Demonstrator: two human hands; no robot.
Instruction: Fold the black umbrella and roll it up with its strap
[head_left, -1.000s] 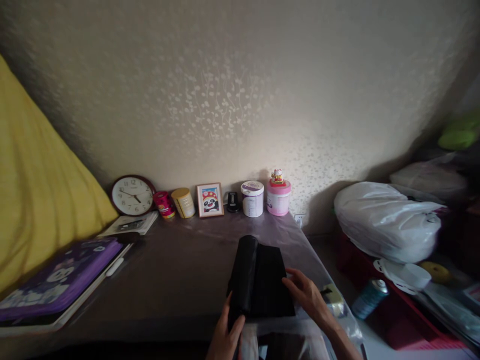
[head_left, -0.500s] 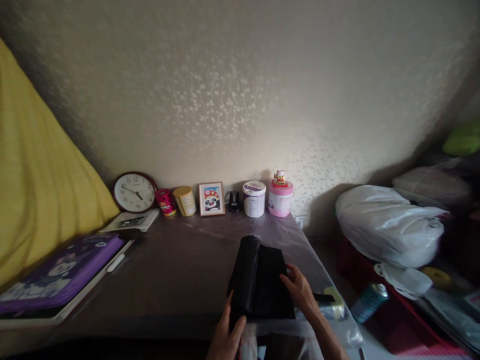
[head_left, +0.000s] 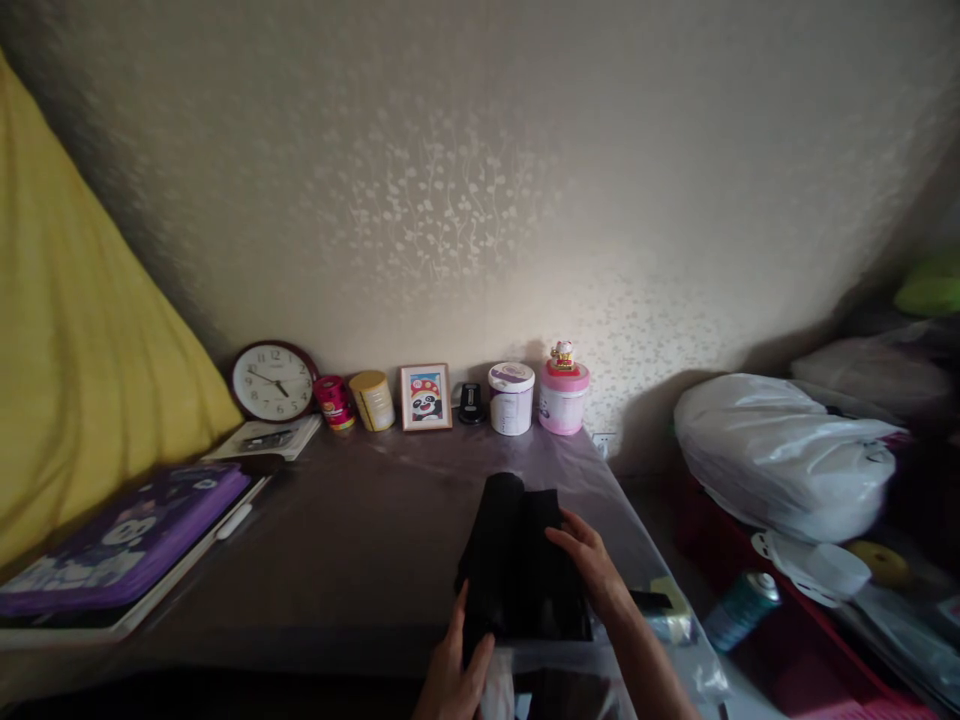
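Observation:
A black, soft-looking folded bundle lies near the table's front right edge; its left side is a thick roll and its right side a flatter flap. My left hand grips the roll's lower left end, thumb on the near side and fingers along the left. On the flap's upper right edge, my right hand has its fingers closed, bending that edge inward. The underside of the bundle is hidden, and its exact kind cannot be made out.
Along the wall stand a clock, several tins and tubs, and a panda picture frame. A purple case lies at left. Right of the table are a spray can and a white plastic bag.
My right hand has moved up and left, and the flap's right edge has turned inward toward the roll. My left hand keeps its grip in nearly the same place.

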